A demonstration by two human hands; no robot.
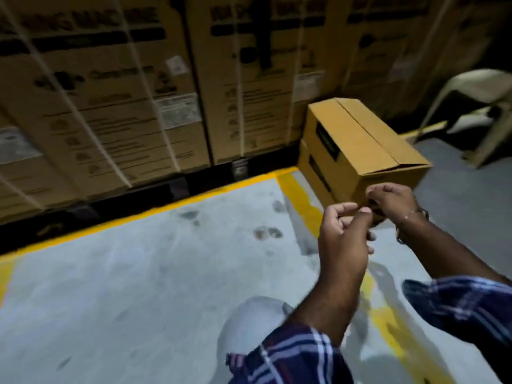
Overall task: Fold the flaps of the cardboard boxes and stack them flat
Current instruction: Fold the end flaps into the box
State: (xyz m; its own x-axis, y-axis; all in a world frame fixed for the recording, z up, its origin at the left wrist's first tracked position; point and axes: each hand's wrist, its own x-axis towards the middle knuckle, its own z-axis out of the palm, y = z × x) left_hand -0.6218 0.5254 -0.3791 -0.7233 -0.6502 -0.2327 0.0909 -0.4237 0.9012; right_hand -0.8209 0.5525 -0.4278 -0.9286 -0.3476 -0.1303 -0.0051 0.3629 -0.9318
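Note:
A closed cardboard box (360, 139) with its top flaps folded shut lies on a second cardboard box (309, 166) at the right, beside the yellow floor line. My right hand (392, 202) hovers in front of the top box's near lower edge with its fingers curled down. Whether it touches or holds anything is hidden. Just left of it and lower, my left hand (343, 236) is raised with loosely curled fingers and nothing in it, and its thumb tip is close to the right hand's fingers.
A wall of tall strapped printed cartons (116, 92) runs along the back. A pale plastic chair (471, 106) stands at the far right. Yellow lines (171, 209) border the grey floor (138, 286). My knee (249, 325) shows at the bottom.

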